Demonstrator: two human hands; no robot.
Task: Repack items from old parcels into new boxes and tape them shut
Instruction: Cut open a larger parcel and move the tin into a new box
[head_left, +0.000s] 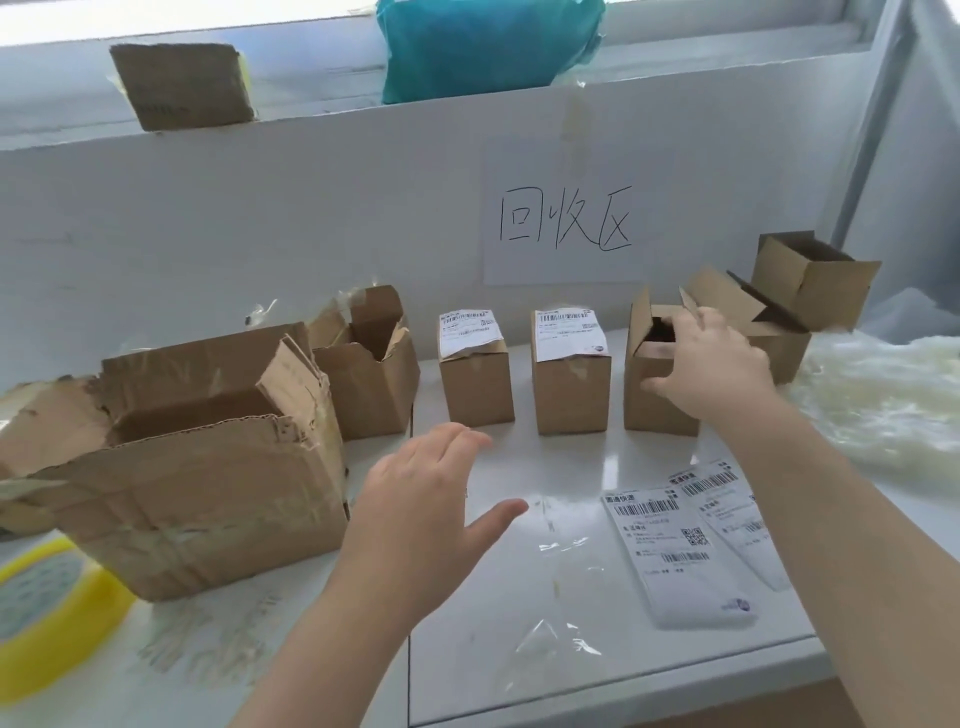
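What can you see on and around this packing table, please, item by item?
torn boxes: 2, brown, table left
labelled boxes: 2, brown, centre rear
open small box: 1, brown, right of those
rear open boxes: 2, brown, far right
shipping labels: 2, white, table front right
tape roll: 1, yellow, bottom left
sign: 1, white, wall
bag: 1, teal, ledge
cardboard piece: 1, brown, ledge left
fluffy heap: 1, whitish, right edge
left hand: 1, open, above table centre
right hand: 1, gripping open small box

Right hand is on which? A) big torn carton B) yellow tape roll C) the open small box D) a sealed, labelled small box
C: the right hand grips the open small box, thumb on its front, fingers over its top.
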